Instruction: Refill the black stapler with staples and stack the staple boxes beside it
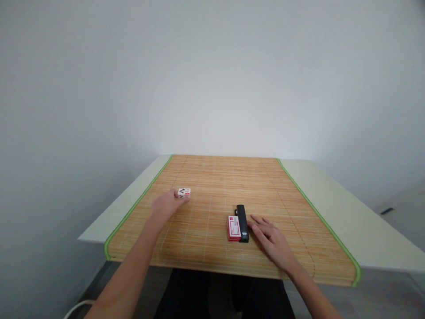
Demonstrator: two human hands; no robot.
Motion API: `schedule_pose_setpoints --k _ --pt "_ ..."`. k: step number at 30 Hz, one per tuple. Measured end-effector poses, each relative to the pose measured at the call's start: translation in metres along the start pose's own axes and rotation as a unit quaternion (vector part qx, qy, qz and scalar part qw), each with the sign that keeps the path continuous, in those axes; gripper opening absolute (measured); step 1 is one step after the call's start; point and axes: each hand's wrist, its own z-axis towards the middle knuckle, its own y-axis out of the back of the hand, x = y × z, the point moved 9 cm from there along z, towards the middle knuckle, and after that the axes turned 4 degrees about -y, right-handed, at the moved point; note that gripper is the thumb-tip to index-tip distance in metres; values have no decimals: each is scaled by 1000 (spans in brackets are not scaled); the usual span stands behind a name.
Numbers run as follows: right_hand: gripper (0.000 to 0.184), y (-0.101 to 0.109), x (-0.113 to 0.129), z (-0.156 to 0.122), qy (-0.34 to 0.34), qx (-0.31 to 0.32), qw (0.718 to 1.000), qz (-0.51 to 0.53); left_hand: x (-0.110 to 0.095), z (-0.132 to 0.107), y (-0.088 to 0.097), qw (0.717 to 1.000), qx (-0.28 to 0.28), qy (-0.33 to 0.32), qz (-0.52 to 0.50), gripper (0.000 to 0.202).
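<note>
My left hand (166,205) is at the left of the mat, thumb and fingers closed about the near left side of a small white box (184,192) with dark and red print. To the right of centre, a black stapler (242,223) lies lengthwise, pointing away from me. Against its left side sits a flat red-and-white box (234,228), seemingly stacked on another red one. My right hand (270,241) rests just right of the stapler, fingers stretched out and holding nothing; its fingertips come close to the stapler's side.
A bamboo mat (215,177) with green edging covers the middle of a white table (318,186). White walls (219,79) stand behind and to the left. My legs are below the near edge, and a white cable (78,305) shows at the lower left.
</note>
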Motion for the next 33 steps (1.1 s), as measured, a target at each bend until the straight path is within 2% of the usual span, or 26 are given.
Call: schedule_pose_setpoints --k 3,6,11,13,16,18,21,24,28,31,33 --pt "37 1 0 0 0 -5 1000 10 -5 2 3 997 -44 -23 -53 66" --pt "36 2 -1 0 1 -13 1000 21 -15 4 -6 992 -45 -29 -116 66" --pt "36 3 -1 -1 0 -21 999 28 -46 -1 -14 983 -83 -35 -157 59" --pt "36 3 0 -1 -2 -17 999 26 -68 -6 -24 973 -47 -79 -211 54" --pt "35 2 2 0 1 -7 1000 13 -109 -26 -41 935 37 -165 -311 53" --pt "35 1 3 0 7 -4 1000 2 -129 -43 -50 912 73 -191 -356 55" --pt "36 3 4 0 7 -13 1000 -14 -151 -64 -59 893 99 -205 -388 54" --pt "40 4 2 -1 2 -26 1000 -13 -162 -77 -63 883 97 -198 -414 52" --pt "43 5 -1 -1 -5 -43 999 10 -169 -89 -68 882 61 -174 -434 47" --pt "43 5 -2 -1 -8 -46 999 16 -174 -97 -79 887 52 -127 -441 51" --pt "44 5 -3 -2 -10 -45 999 17 -177 -103 -90 878 66 -79 -467 55"
